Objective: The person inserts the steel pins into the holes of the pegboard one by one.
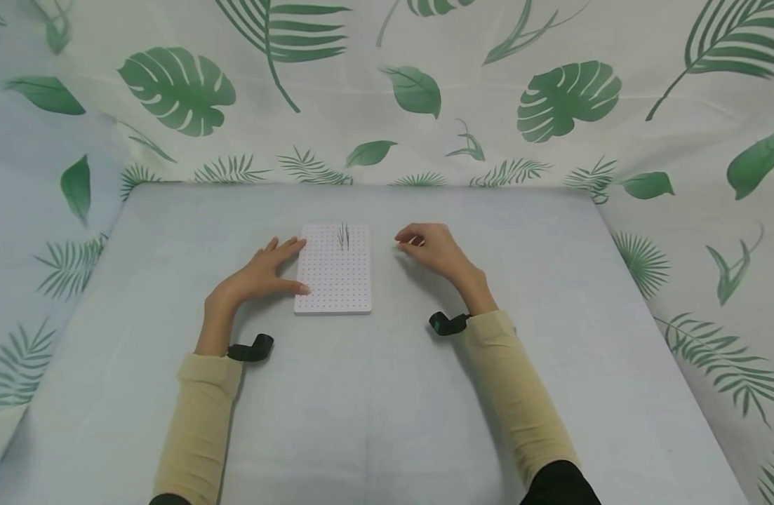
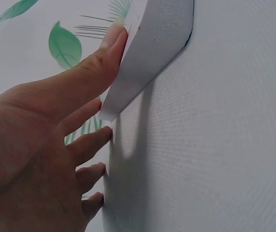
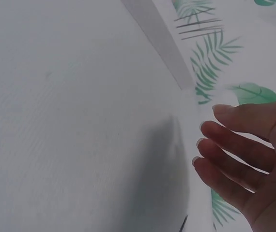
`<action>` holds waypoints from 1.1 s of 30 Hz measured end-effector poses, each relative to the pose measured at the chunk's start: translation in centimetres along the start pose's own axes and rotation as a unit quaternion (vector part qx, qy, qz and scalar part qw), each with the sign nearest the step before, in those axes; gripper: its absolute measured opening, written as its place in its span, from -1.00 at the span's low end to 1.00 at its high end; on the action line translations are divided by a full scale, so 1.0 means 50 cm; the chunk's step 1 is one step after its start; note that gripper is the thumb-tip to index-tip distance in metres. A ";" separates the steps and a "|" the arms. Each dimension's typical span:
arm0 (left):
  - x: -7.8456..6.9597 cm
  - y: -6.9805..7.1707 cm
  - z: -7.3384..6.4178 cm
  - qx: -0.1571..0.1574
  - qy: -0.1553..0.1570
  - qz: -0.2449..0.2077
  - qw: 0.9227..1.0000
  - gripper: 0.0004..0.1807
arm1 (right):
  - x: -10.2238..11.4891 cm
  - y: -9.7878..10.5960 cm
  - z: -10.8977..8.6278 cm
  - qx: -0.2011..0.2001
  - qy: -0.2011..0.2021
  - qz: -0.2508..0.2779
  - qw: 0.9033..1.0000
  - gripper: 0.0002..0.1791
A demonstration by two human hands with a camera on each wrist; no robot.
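Note:
A white board with a grid of small holes (image 1: 332,280) lies flat on the table. Several thin dark pins (image 1: 343,237) stand upright near its far edge; the left wrist view shows these pins (image 2: 92,31) too. My left hand (image 1: 257,275) is spread at the board's left side, its thumb resting on the near left corner and a fingertip touching the far left edge. To the right of the board, apart from it, my right hand (image 1: 434,249) hovers above the table with loosely bent fingers. In the right wrist view nothing shows between its thumb and fingers (image 3: 225,166).
A pale cloth covers the table (image 1: 361,407). Leaf-patterned fabric (image 1: 475,91) hangs behind and at the sides. Each wrist carries a small black camera, the left camera (image 1: 254,348) and the right camera (image 1: 446,324). A short dark thin piece (image 3: 183,224) shows at the right wrist view's bottom edge.

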State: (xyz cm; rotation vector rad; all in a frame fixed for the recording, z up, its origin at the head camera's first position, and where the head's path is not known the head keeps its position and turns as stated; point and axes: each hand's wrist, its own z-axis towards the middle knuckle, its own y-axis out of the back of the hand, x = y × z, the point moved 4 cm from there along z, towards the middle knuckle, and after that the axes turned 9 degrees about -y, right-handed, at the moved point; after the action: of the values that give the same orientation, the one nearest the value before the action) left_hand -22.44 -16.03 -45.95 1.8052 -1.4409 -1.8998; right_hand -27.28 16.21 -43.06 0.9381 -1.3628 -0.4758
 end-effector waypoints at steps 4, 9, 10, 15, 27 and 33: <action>0.001 -0.002 -0.001 0.000 0.000 -0.003 1.000 0.12 | -0.014 0.003 -0.006 0.007 -0.001 -0.005 1.000 -0.80; -0.003 0.001 -0.004 0.000 0.003 -0.006 1.000 0.11 | -0.032 0.010 -0.014 0.016 -0.008 -0.019 1.000 -0.78; -0.005 0.002 -0.005 0.000 0.005 -0.006 1.000 0.11 | -0.035 0.013 -0.016 0.017 -0.012 -0.020 1.000 -0.78; -0.009 0.003 -0.007 0.002 0.013 -0.010 1.000 0.11 | -0.051 0.030 -0.025 0.020 -0.030 -0.027 0.999 -0.78; -0.004 0.002 -0.005 0.002 0.011 -0.003 1.000 0.11 | -0.103 0.050 -0.055 0.020 -0.039 -0.044 0.998 -0.74; -0.004 0.003 -0.005 0.001 0.009 -0.008 1.000 0.12 | -0.114 0.058 -0.064 0.031 -0.038 -0.057 0.997 -0.67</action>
State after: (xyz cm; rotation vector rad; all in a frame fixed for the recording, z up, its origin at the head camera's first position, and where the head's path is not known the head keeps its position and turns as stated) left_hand -22.27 -16.11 -45.67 1.8356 -1.4276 -1.8855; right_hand -25.98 23.17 -44.06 1.0622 -1.4052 -0.5637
